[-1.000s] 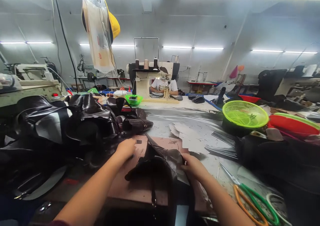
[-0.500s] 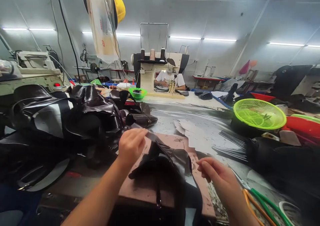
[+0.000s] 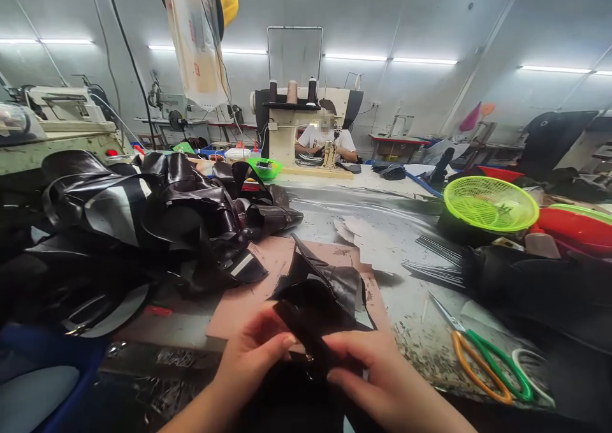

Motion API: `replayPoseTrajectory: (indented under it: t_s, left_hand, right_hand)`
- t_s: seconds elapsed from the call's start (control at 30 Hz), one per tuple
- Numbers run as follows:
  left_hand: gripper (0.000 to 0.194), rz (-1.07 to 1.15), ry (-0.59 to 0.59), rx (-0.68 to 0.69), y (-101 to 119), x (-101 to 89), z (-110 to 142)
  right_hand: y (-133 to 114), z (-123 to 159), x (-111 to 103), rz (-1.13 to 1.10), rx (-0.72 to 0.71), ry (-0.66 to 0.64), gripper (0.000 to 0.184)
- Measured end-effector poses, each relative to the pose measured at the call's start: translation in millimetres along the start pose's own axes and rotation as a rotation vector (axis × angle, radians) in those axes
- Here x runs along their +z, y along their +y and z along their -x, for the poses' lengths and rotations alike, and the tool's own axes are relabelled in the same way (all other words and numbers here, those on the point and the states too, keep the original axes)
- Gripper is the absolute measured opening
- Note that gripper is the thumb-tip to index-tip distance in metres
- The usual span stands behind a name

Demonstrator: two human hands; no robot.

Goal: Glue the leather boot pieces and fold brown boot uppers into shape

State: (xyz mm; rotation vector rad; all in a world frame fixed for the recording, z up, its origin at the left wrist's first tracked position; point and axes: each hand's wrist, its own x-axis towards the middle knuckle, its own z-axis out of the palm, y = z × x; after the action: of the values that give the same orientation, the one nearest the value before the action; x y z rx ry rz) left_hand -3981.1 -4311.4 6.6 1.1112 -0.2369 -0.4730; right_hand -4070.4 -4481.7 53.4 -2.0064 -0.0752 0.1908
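left hand and right hand, fingers of both pinching a dark strip, at the near edge of the counter, scissors lying rightward, small red print on a hanging plastic bag, unreadable

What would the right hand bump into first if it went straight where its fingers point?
The right hand has the dark strip first, at its fingertips; beyond, probably the left hand, though depth is unclear.

The left hand and the right hand, held apart farther out over the bench a moment ago, are now, as I'm watching, meeting near its front edge, both gripping a dark strip between them.
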Motion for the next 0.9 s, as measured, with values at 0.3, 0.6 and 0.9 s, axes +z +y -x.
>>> replayPoseTrajectory:
  t_s: [0.3,0.6,0.9]
  left_hand:
    - [0.023,0.257,0.566,0.089,29,-33.3,-20]
    - [0.011,0.323,0.603,-0.227,15,-48.4,-19]
    - [0.014,0.098,0.528,-0.262,10,-55.3,-14]
  right_hand:
    - [76,-33,-18,-0.694,0.393,0.706,0.051]
    - [47,-53,-23,-0.975,0.437,0.479,0.021]
    - [31,-6,-13,-0.408,0.359,0.476,0.037]
